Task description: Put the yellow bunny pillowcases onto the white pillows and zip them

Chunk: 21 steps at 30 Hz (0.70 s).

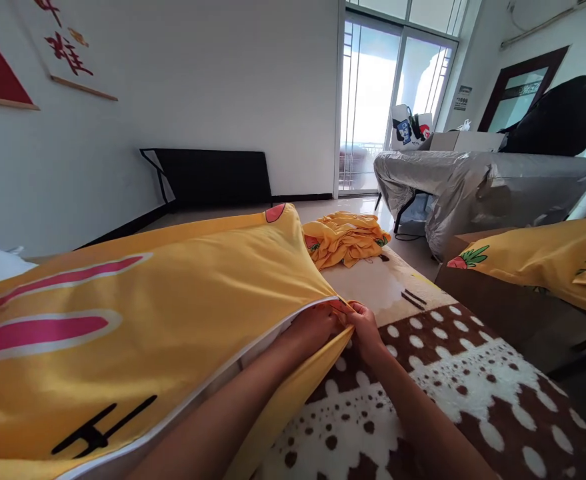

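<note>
A yellow duvet cover (233,267) with pink-and-white printed shapes and black strokes lies spread out in front of me. Its long side is open, edged by a white zipper strip (253,348). My left forearm reaches through this opening, and my left hand (329,316) is closed on the cover at the end of the slit, its fingertips partly hidden by cloth. Right beside it, my right hand (365,325) pinches the cover's edge from outside. The cloth between the hands is drawn taut into a point. Something white shows inside the opening.
Crumpled yellow fabric (347,237) lies beyond the cover. Below it is a brown-and-white dotted blanket (423,393), with two dark thin sticks near its edge. More yellow cloth (537,260) lies at right. A plastic-draped table (443,177) stands behind; a black panel (213,177) leans on the wall.
</note>
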Motion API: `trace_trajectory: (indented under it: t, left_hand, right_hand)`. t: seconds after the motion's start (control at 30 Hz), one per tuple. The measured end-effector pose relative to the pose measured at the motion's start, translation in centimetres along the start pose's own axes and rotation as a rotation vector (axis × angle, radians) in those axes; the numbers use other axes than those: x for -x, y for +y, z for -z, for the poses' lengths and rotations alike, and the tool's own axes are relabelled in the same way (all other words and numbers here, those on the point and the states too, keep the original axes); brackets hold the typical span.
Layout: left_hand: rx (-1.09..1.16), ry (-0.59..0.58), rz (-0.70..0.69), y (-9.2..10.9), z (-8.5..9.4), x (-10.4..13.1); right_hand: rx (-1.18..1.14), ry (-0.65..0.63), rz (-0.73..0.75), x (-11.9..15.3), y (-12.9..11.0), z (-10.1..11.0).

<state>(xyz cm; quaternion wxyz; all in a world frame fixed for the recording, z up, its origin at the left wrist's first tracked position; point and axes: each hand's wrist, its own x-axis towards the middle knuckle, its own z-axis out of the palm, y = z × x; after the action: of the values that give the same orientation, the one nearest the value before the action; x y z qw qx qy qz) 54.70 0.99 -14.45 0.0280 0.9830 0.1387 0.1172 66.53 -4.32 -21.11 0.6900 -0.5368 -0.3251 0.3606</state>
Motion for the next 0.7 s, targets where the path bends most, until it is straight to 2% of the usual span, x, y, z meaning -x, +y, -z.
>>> trace_trajectory:
  t: [0.07, 0.13, 0.23, 0.3, 0.37, 0.5, 0.6, 0.7]
  left_hand:
    - [-0.023, 0.005, -0.006, -0.5, -0.1, 0.5]
    - [-0.051, -0.001, -0.045, -1.0, -0.4, 1.1]
    - [-0.172, 0.013, -0.228, -1.7, -0.8, 1.6]
    - [-0.264, 0.025, -0.341, -1.9, -1.2, 1.6]
    - [-0.3, 0.015, -0.379, -2.0, -1.6, 1.3]
    - [-0.302, -0.029, -0.369, -1.8, -1.9, 0.6]
    - [-0.305, -0.054, -0.32, -1.7, -1.8, 0.2]
    - [-0.317, -0.074, -0.247, -1.6, -1.7, 0.1]
  right_hand:
    - [0.056, -0.021, 0.02, 0.0, -0.1, 0.2]
    - [0.242, 0.008, 0.108, -0.1, -0.2, 0.3]
    - [0.611, 0.079, 0.25, 0.0, -0.4, 0.3]
    - [0.752, 0.087, 0.261, 0.1, -0.6, 0.3]
    - [0.829, 0.105, 0.254, 0.1, -0.7, 0.3]
    - [0.753, 0.15, 0.273, 0.0, -0.5, 0.3]
    - [0.588, 0.121, 0.288, -0.3, -0.2, 0.4]
    - [0.558, 0.098, 0.27, -0.4, -0.1, 0.6]
